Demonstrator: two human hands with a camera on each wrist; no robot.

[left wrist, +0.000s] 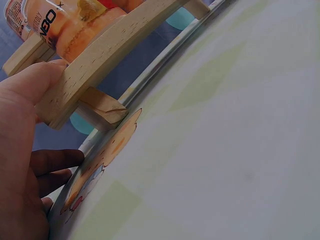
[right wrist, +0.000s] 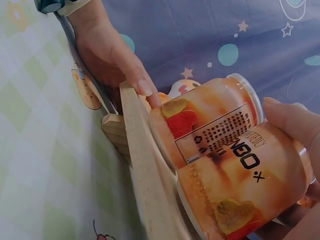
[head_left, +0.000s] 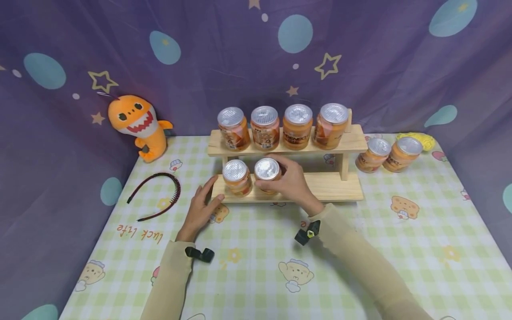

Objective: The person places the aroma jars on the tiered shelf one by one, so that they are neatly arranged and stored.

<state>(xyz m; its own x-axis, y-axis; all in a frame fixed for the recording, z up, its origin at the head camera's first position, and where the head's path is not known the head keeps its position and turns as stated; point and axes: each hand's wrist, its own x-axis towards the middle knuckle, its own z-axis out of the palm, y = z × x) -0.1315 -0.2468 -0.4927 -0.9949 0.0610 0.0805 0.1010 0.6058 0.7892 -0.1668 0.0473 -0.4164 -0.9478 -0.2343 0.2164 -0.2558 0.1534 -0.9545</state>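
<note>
A wooden two-tier rack point(head_left: 340, 189) stands at the back of the table. Four orange drink cans point(head_left: 280, 126) fill its top shelf. Two cans sit at the left of the lower shelf. My right hand point(head_left: 276, 174) grips the right-hand one of these, the held can point(head_left: 267, 171), which shows close up in the right wrist view point(right wrist: 240, 195) beside its neighbour can point(right wrist: 210, 120). My left hand point(head_left: 208, 195) rests against the left end of the lower shelf, thumb point(left wrist: 35, 80) on the board's end point(left wrist: 100, 55), holding nothing.
Two more orange cans point(head_left: 388, 154) stand on the table right of the rack, with a yellow object point(head_left: 420, 140) behind them. An orange plush shark point(head_left: 138, 126) sits at the back left. A dark headband point(head_left: 158, 195) lies left of my left hand. The checked tablecloth point(head_left: 256, 266) covers the table.
</note>
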